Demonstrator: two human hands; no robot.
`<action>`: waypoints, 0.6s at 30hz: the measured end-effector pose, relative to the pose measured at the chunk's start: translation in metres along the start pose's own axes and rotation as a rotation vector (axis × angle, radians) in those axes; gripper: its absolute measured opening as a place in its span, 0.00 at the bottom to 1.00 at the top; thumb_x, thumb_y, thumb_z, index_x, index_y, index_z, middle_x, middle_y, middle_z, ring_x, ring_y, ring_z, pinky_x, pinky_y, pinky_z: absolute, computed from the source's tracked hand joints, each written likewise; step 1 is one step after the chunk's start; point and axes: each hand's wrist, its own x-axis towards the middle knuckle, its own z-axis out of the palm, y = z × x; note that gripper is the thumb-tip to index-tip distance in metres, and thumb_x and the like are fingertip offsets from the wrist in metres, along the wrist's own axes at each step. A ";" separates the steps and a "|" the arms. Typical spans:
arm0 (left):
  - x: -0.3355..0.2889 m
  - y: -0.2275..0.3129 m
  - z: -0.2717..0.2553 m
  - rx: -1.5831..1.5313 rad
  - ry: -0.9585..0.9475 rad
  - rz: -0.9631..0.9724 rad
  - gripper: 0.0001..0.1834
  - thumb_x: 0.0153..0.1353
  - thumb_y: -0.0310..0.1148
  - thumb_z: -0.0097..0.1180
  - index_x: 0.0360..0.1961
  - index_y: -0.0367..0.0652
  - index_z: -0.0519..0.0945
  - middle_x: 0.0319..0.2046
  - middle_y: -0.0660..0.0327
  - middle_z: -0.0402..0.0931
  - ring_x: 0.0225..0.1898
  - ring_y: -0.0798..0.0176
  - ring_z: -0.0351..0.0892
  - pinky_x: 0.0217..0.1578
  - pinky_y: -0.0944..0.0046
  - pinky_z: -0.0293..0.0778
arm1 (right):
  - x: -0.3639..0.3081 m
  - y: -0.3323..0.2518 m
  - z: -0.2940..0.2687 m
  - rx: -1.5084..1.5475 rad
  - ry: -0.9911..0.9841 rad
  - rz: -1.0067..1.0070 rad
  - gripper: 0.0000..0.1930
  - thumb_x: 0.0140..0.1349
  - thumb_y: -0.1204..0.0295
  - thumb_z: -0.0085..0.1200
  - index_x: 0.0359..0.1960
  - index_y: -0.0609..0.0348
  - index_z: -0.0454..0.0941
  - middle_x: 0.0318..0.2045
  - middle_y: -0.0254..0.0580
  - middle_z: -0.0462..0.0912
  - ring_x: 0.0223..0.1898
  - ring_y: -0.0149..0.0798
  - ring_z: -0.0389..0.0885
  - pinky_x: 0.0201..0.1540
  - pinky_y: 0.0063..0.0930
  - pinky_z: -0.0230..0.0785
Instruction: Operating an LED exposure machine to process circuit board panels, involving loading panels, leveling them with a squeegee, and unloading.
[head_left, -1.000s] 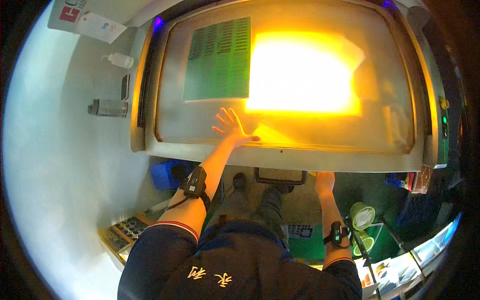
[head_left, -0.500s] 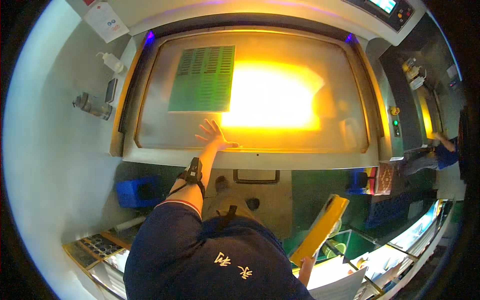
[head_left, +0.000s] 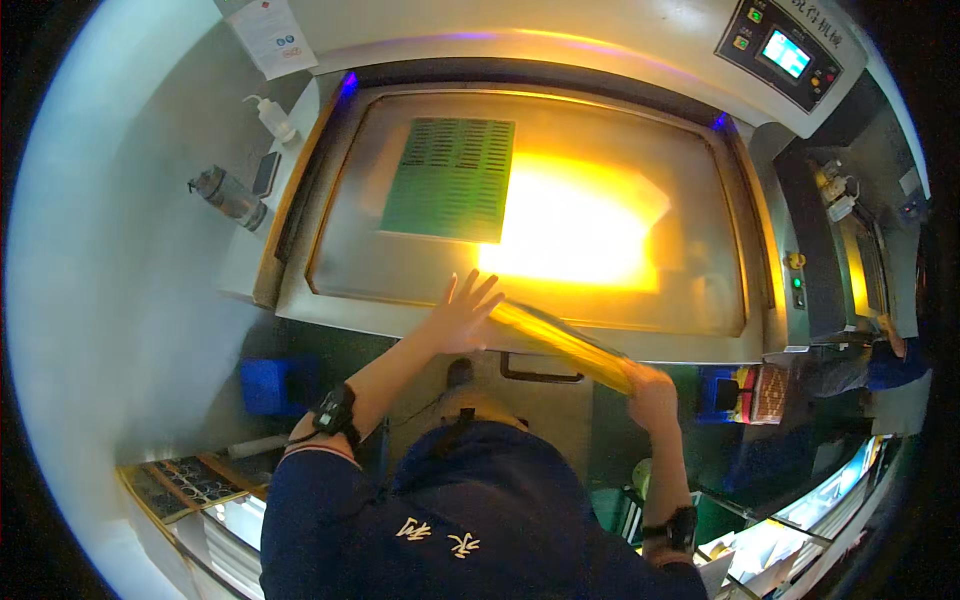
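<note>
My right hand (head_left: 652, 395) is closed on one end of a long yellow piece (head_left: 565, 345), seen nearly edge-on and slightly blurred. It slants up to the left over the front rim of the machine's bed (head_left: 400, 312). My left hand (head_left: 462, 318) has its fingers spread, close to the piece's far end; whether they touch I cannot tell. Beyond my left hand, a green circuit board panel (head_left: 448, 195) with rows of dark slots lies flat on the bed's left half. Bright yellow light (head_left: 575, 225) glares on the surface beside it.
A control panel with a lit screen (head_left: 786, 54) sits at upper right. On the left ledge are a squeeze bottle (head_left: 270, 118), a phone (head_left: 266, 174) and a drinking bottle (head_left: 228, 197). A blue bin (head_left: 278, 386) stands below. Another person (head_left: 893, 360) works at far right.
My right hand has swung up from the lower right, bringing the yellow piece to the bed's front rim. My left hand has drawn back toward me. The whole view has shifted.
</note>
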 end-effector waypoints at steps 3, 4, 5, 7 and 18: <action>-0.043 -0.044 0.005 -0.266 -0.308 -0.091 0.54 0.47 0.49 0.69 0.73 0.54 0.52 0.73 0.57 0.46 0.70 0.39 0.49 0.64 0.29 0.50 | 0.091 -0.067 0.030 -0.088 0.018 -0.369 0.18 0.58 0.74 0.48 0.51 0.51 0.77 0.54 0.40 0.80 0.55 0.43 0.79 0.56 0.42 0.69; -0.059 -0.064 0.010 -0.311 -0.376 -0.170 0.49 0.50 0.45 0.68 0.72 0.56 0.56 0.71 0.58 0.53 0.67 0.41 0.58 0.63 0.32 0.55 | 0.114 -0.092 0.048 -0.101 -0.041 -0.392 0.19 0.60 0.73 0.47 0.54 0.50 0.75 0.57 0.40 0.77 0.57 0.42 0.76 0.58 0.44 0.68; -0.077 -0.089 0.016 -0.230 -0.357 -0.237 0.47 0.50 0.43 0.68 0.71 0.56 0.58 0.70 0.60 0.57 0.65 0.41 0.62 0.62 0.32 0.57 | 0.135 -0.110 0.068 -0.116 -0.100 -0.412 0.21 0.62 0.71 0.46 0.57 0.50 0.73 0.61 0.39 0.74 0.60 0.42 0.74 0.60 0.46 0.66; -0.082 -0.114 0.022 -0.153 -0.346 -0.270 0.45 0.51 0.40 0.67 0.70 0.57 0.59 0.68 0.62 0.60 0.62 0.41 0.65 0.60 0.33 0.60 | 0.161 -0.117 0.125 -0.071 -0.109 -0.363 0.25 0.61 0.72 0.48 0.62 0.49 0.68 0.64 0.40 0.70 0.63 0.44 0.71 0.63 0.47 0.63; 0.109 -0.350 -0.025 -0.077 -0.403 -0.418 0.39 0.59 0.27 0.53 0.71 0.66 0.56 0.65 0.59 0.67 0.66 0.38 0.61 0.60 0.33 0.62 | 0.477 -0.117 0.132 0.059 -0.023 -0.407 0.28 0.52 0.75 0.52 0.59 0.52 0.71 0.54 0.45 0.77 0.57 0.49 0.75 0.57 0.47 0.67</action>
